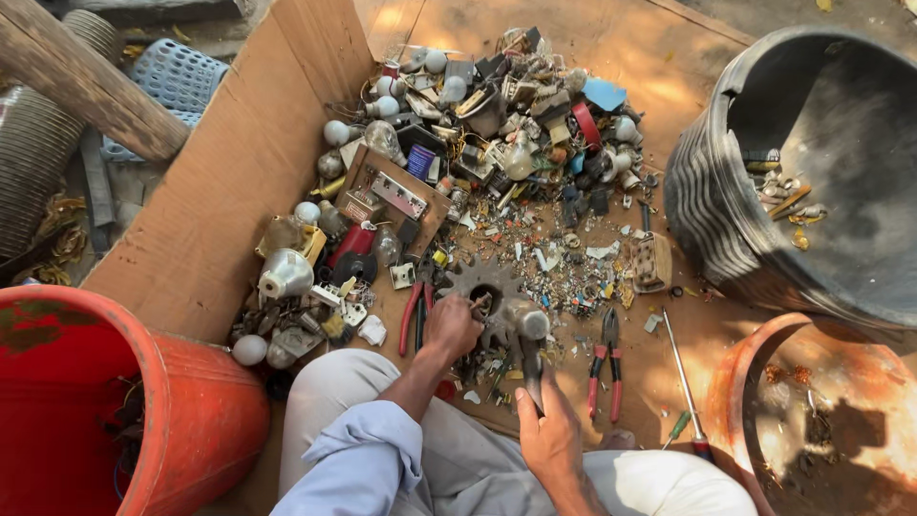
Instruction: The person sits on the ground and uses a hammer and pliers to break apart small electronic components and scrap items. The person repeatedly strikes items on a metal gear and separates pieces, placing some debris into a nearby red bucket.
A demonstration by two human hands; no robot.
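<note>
My right hand grips the dark handle of a hammer, its metal head resting just above a toothed metal gear on the cardboard. My left hand pinches a small brownish part against the gear's edge, right next to the hammer head. A heap of broken electronic scrap, bulbs and wires lies beyond the gear. Red-handled pliers lie just left of my left hand.
A second pair of red-handled pliers and a screwdriver lie to the right. A black rubber tub stands at right, an orange basin at lower right, a red bucket at lower left. A cardboard wall rises at left.
</note>
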